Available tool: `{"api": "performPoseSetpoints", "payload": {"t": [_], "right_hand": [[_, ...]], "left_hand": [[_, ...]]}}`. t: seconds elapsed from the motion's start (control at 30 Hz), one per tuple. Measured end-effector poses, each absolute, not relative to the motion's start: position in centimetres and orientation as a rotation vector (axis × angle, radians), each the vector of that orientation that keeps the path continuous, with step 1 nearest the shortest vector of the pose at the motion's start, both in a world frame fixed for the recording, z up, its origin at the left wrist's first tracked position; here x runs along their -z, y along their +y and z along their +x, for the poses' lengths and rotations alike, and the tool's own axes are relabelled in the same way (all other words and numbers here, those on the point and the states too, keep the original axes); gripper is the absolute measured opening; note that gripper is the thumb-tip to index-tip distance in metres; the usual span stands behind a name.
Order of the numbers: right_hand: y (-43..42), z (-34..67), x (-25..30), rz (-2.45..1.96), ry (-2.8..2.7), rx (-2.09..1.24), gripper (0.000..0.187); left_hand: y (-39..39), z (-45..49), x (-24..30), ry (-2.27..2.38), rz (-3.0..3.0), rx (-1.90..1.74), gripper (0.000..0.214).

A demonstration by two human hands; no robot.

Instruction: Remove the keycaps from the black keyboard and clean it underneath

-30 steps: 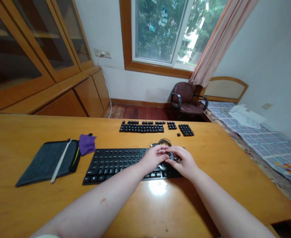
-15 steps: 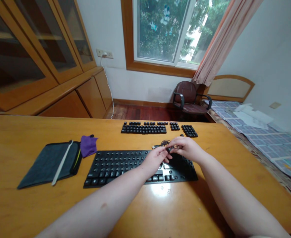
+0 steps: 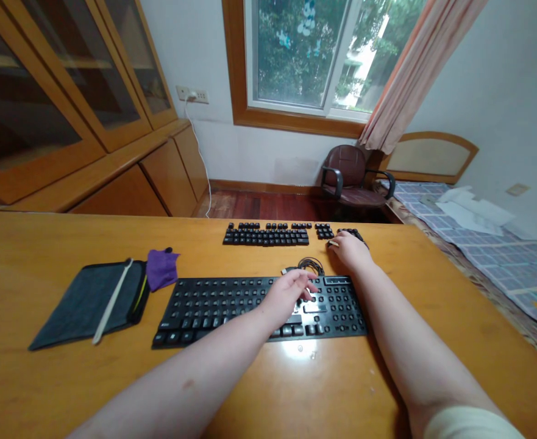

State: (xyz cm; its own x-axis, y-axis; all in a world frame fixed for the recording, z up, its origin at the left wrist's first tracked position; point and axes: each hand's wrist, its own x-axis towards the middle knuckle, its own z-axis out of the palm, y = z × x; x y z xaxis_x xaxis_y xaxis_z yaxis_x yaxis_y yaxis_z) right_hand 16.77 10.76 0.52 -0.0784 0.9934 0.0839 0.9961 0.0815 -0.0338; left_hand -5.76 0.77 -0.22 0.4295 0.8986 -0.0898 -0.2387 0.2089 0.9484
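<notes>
A black keyboard (image 3: pixel 231 292) lies across the desk, and many of its keys on the upper and right parts lack caps. My left hand (image 3: pixel 289 292) hovers over its right-centre part, fingers loosely apart with nothing visible in them. Farther back, my right hand (image 3: pixel 349 251) is low over the desk beside the loose number-pad keycaps (image 3: pixel 355 232), partly covering them. Its fingers are pinched around a small pale-and-dark thing that I cannot make out. Rows of removed black keycaps (image 3: pixel 268 236) and a smaller keycap group (image 3: pixel 324 230) line the far edge.
A coiled black cable (image 3: pixel 311 264) rests behind the keyboard. To the left are a dark grey pouch (image 3: pixel 85 299), a pale stick (image 3: pixel 113 302) lying on it, and a purple cloth (image 3: pixel 162 270). An office chair (image 3: pixel 348 174) stands beyond the desk (image 3: pixel 268 390).
My right hand has left my left hand above the keyboard and moved back and right to the number-pad keycaps. The left hand stays in place, its fingers now looser.
</notes>
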Motion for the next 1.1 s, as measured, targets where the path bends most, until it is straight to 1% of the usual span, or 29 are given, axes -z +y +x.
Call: {"api": "performPoseSetpoints", "payload": {"t": [0.3,0.8,0.93,1.03,1.1], "right_hand": [[11.1,17.2,-0.3,-2.065,-2.237,0.040,0.025],[10.9,17.0,-0.3,-1.957,-2.212,0.014,0.023],[10.2,17.5,-2.5,-1.797,-2.029,0.068,0.029],[8.3,17.8,-6.0,-1.589,-1.843,0.130,0.037],[5.8,17.6,-8.5,-1.508,-1.796,0.081,0.044]], "left_hand": [[0.7,-5.7,-0.1,0.764,1.051,-0.921,0.054],[0.7,-5.7,-0.4,0.765,1.035,-0.916,0.048],[0.6,-5.7,-0.5,0.780,1.040,-0.916,0.042],[0.6,-5.7,-0.8,0.807,1.048,-0.906,0.030],[0.5,-5.7,-1.1,0.834,1.043,-0.896,0.021]]}}
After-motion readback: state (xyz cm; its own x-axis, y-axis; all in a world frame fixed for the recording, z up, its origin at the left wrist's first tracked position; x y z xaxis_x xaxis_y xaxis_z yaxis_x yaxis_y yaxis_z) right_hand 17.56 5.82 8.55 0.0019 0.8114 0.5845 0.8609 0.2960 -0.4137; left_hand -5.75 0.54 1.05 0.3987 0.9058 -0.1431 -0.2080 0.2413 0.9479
